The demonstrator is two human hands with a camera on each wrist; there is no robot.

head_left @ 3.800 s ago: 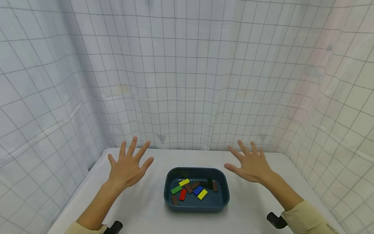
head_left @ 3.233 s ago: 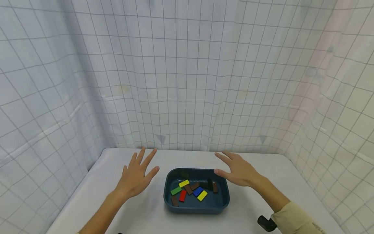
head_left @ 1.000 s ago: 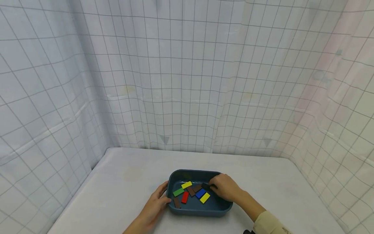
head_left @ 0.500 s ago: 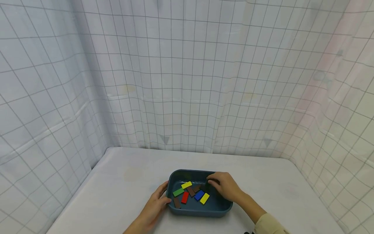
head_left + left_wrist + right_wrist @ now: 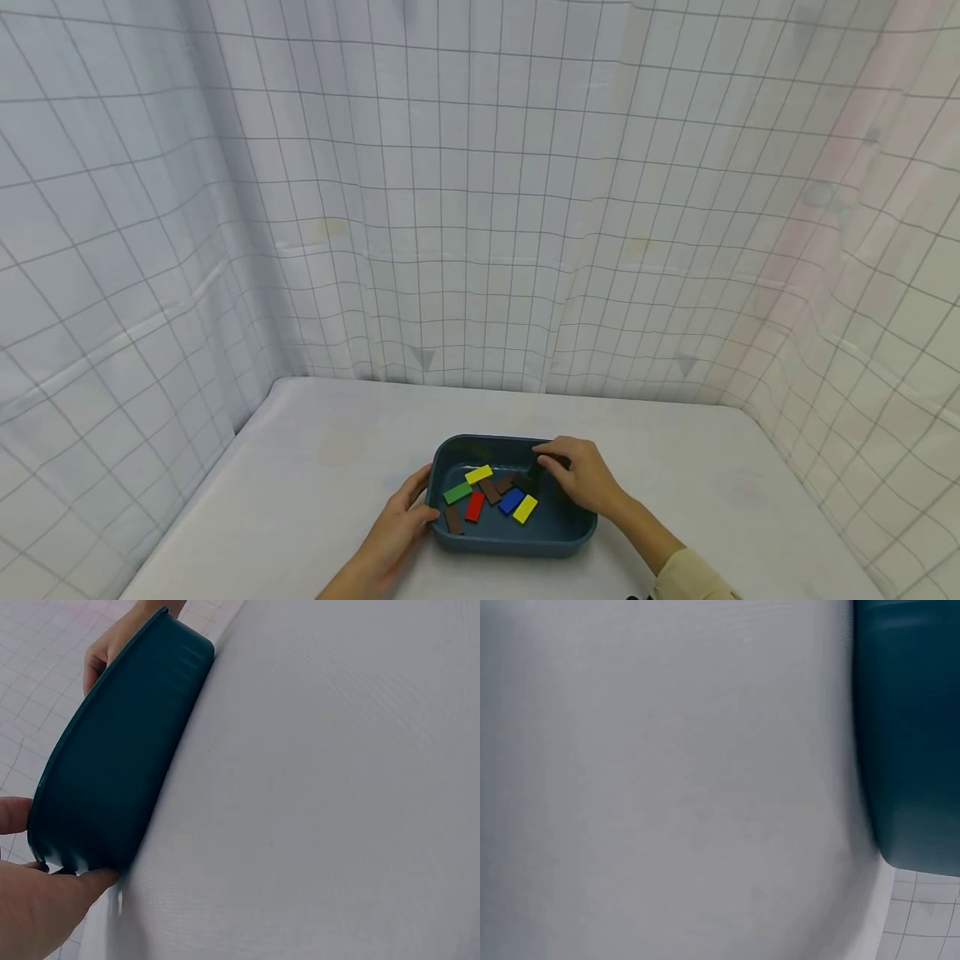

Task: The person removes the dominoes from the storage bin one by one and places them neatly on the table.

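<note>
A dark blue-green plastic bin (image 5: 517, 546) stands on the table with several small coloured blocks lying loose in it. My left hand (image 5: 401, 521) grips its left end, thumb at the rim; the left wrist view shows that hand (image 5: 45, 907) against the bin's outer wall (image 5: 112, 765). Over the right part of the bin, my right hand (image 5: 581, 475) pinches a black block (image 5: 536, 470) between thumb and fingers. A blue block (image 5: 512, 501) and a yellow block (image 5: 525, 509) lie nearest to it. The right wrist view shows the bin's outside (image 5: 911, 735), no fingers.
Also in the bin are a green block (image 5: 457, 492), a red block (image 5: 475, 506), a second yellow block (image 5: 478, 474) and several brown ones. A white cloth covers the table (image 5: 337, 450). Grid-patterned white curtains (image 5: 480, 208) stand around three sides.
From spread above the table, both hands have come down to the bin. The left has taken its end; the right has reached in and raised slightly with the black block. The blue block has shifted slightly.
</note>
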